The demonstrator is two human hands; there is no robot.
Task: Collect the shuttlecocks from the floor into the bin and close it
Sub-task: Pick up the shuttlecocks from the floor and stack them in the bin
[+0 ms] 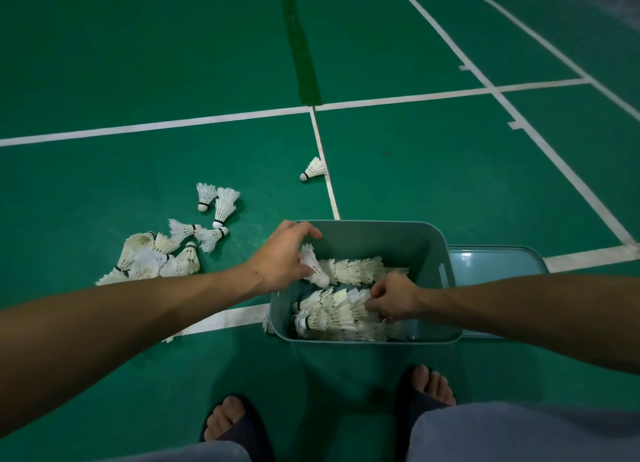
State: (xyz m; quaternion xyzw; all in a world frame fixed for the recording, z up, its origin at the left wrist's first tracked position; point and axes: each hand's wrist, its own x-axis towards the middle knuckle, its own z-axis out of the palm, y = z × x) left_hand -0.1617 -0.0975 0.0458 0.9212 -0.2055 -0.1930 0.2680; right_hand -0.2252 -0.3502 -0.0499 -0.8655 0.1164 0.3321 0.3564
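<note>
Left hand point(282, 257) over the near-left corner of the open grey-blue plastic bin point(429, 243), fingers curled round one white feather shuttlecock point(313, 266), cork end pointing down and toward the person. Right hand point(393, 299) lower in the bin, fingers bent and pinching into the nested rows of white feather shuttlecocks point(341, 314) lying on their sides across the bin floor. A second nested row point(356, 271) lies along the far side, just behind the held one.

Bin stands on the green court floor point(138, 63), across a white boundary line point(228, 318). Its pale blue plastic lid point(491, 262) lies flat on the floor, touching the bin's right side.

Left of the bin, a loose heap of white shuttlecocks point(156, 257), with a few singles beyond it. One lone shuttlecock point(313, 169) lies farther off beside a white line.

Two feet in dark slide sandals point(239, 427) near the bottom edge.
</note>
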